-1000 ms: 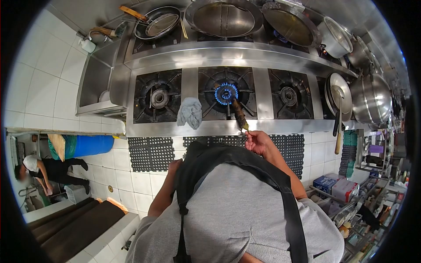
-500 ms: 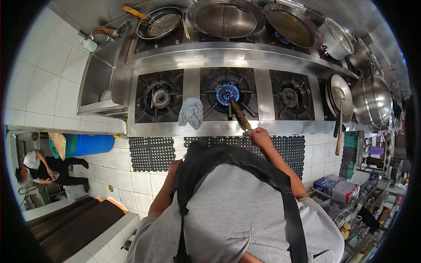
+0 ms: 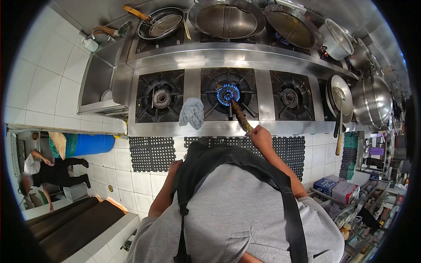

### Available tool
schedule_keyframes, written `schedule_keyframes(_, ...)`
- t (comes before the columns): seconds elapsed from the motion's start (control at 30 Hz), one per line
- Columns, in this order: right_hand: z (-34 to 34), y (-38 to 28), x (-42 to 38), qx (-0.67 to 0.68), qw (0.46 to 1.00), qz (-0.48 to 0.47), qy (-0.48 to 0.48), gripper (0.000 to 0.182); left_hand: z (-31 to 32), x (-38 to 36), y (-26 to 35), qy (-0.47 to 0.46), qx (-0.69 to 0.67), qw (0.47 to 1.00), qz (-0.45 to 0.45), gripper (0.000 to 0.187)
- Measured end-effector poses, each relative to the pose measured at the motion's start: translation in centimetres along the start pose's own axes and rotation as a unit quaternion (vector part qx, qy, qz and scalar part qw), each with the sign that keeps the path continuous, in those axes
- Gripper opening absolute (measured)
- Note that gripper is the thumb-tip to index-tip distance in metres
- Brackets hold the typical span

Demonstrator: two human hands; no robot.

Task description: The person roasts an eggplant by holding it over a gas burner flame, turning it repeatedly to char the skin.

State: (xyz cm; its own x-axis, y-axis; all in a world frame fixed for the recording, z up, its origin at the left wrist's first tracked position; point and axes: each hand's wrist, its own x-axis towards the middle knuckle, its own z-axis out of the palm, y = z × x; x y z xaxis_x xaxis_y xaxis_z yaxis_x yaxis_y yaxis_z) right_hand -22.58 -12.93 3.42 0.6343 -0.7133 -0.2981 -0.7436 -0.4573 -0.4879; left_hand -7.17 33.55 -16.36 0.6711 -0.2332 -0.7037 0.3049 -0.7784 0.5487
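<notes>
In the head view my right hand [image 3: 262, 136] is closed around the near end of a long, dark brown, charred-looking piece with a yellow-green end [image 3: 240, 116]; its exact kind I cannot make out. It lies slanted across the middle burner [image 3: 209, 94], its far tip at the edge of the lit blue flame [image 3: 228, 93]. A crumpled grey cloth [image 3: 191, 114] rests left of that burner, on the steel front. My left hand [image 3: 176, 165] hangs low beside the black apron [image 3: 199, 158], apart from the stove. Its fingers are mostly hidden.
Unlit burners [image 3: 161, 99] flank the flame. Behind, a raised shelf holds large woks [image 3: 293, 27] and a pan [image 3: 144, 30]. Pans with a ladle [image 3: 341, 105] and a steel pot [image 3: 372, 100] stand right. At far left is another person [image 3: 57, 171] near a blue barrel [image 3: 94, 145].
My right hand and the long brown piece have shifted very slightly. At far left, the other person's hands have moved apart, one arm now reaching down toward the counter.
</notes>
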Motion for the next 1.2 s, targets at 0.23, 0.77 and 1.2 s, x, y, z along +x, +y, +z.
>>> schedule_keyframes(0.23, 1.1, 1.9, 0.3, 0.028, 1.000, 0.004, 0.007, 0.025, 0.1, 0.1, -0.6, -0.004, 0.003, 1.000, 0.029, 0.047)
schedule_keyframes(0.77, 2.7, 4.6, 1.9, 0.094, 0.995, 0.023, -0.003, 0.024, -1.0, 0.0, -0.1, 0.012, 0.253, 0.936, 0.244, 0.024)
schedule_keyframes(1.2, 2.9, 5.6, 2.5, 0.136, 0.988, 0.067, -0.042, 0.025, -0.7, -1.2, 2.3, 0.021, 0.079, 0.995, 0.062, 0.027)
